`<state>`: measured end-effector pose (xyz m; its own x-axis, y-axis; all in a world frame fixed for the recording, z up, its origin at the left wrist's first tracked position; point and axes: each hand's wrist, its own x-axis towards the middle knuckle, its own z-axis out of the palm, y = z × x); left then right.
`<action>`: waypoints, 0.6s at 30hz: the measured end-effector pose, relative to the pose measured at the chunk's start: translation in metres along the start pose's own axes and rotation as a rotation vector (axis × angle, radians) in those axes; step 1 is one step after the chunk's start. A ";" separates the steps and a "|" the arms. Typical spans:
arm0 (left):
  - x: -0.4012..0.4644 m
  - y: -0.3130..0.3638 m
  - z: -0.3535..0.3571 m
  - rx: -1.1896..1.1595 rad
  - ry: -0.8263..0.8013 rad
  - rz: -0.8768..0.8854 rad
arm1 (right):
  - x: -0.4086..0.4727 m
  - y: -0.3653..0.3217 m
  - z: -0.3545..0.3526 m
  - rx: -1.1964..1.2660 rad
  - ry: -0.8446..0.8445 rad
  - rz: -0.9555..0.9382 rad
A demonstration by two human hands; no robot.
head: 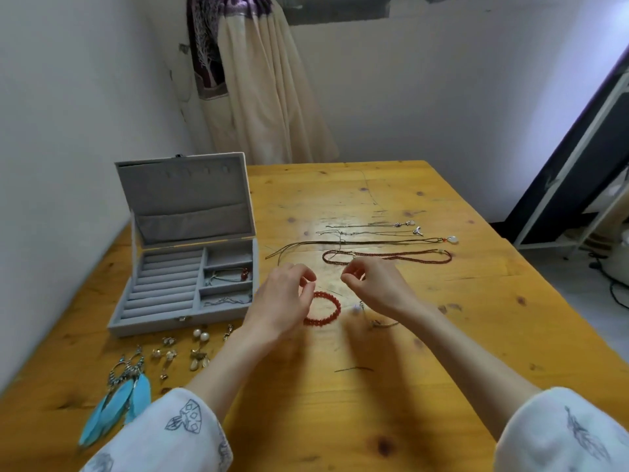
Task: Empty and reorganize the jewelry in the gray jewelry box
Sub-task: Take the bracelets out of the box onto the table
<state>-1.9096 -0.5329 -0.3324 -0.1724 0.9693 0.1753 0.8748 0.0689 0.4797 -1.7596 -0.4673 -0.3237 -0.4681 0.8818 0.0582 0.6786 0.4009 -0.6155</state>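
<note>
Nearest the camera are two white printed sleeves (177,434), the forearms reaching out from them over the wooden table (425,386). The left hand (284,296) and right hand (372,287) hover close together, each with thumb and forefinger pressed tip to tip as if pinching the ends of a very fine chain; the chain itself is too thin to make out, so what they hold cannot be told for sure. Held taut between two pinches, such a strand would lie straight when lowered.

Just beneath and between the hands lies a red bead bracelet (323,308), and a small pendant piece (366,313) sits under the right wrist. Beyond the fingertips, several necklaces (388,248) are laid in parallel lines, probably so they do not tangle.

Left of the left hand stands the gray jewelry box (163,287), lid propped open; its ring rolls look bare, though two side compartments hold pieces, so emptying seems unfinished. Nearer the left sleeve, earrings (180,352) are grouped, with blue feather earrings (119,403) beside them.
</note>
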 end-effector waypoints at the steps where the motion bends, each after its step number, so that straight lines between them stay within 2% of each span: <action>1: -0.001 -0.008 -0.006 0.010 0.026 -0.007 | 0.003 -0.010 0.005 0.008 -0.004 -0.021; 10: -0.017 -0.096 -0.056 0.111 0.169 -0.218 | 0.036 -0.091 0.051 -0.039 -0.094 -0.215; 18: -0.024 -0.148 -0.059 0.306 0.021 -0.306 | 0.068 -0.126 0.101 -0.321 -0.140 -0.299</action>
<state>-2.0621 -0.5803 -0.3567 -0.4515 0.8884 0.0833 0.8751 0.4227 0.2356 -1.9340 -0.4826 -0.3213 -0.7267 0.6828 0.0759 0.6331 0.7085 -0.3119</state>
